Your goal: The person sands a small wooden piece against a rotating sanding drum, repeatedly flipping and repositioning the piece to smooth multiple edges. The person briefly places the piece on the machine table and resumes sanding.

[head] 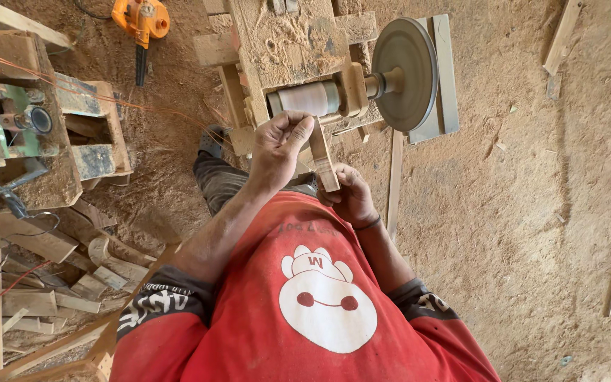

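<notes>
I see my left hand (277, 148) pinching the upper end of a short wooden strip (322, 157); my right hand (350, 197) is closed around its lower end; the strip stands nearly upright in front of my red shirt (305, 283), just below the sanding drum (309, 97) and beside the grey disc (406, 73); sawdust floor (532, 177) all around.

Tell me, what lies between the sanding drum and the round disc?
In the head view, a wooden block and a short metal shaft lie between the sanding drum and the round disc.
</notes>
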`<state>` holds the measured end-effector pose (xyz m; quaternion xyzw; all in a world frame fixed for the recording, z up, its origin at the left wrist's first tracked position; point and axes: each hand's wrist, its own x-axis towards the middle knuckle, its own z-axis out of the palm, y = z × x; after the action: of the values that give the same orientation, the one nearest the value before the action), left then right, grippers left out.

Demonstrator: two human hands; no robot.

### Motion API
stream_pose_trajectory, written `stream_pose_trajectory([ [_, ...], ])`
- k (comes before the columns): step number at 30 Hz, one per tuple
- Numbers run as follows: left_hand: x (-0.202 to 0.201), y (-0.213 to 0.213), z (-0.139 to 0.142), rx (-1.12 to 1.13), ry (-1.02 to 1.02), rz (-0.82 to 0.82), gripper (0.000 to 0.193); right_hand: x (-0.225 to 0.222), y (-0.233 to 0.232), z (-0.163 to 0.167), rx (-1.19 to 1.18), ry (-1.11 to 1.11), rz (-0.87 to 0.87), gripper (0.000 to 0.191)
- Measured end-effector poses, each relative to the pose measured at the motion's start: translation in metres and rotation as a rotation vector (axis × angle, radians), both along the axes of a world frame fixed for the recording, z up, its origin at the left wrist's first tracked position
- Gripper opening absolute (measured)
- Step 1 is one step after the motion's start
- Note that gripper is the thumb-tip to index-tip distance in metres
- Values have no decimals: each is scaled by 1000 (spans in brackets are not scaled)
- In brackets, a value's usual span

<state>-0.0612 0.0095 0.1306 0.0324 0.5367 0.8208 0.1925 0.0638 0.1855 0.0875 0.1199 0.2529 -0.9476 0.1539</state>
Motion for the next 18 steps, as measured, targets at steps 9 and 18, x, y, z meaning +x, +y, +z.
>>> stream_pose_trajectory([
  [9, -4, 3, -12, -103, 63, -19, 21, 5, -2, 6, 127, 77, 46, 34],
  [18, -14, -8, -34, -522, 289, 5, 33, -3, 8, 0, 283, 54, -109, 40],
])
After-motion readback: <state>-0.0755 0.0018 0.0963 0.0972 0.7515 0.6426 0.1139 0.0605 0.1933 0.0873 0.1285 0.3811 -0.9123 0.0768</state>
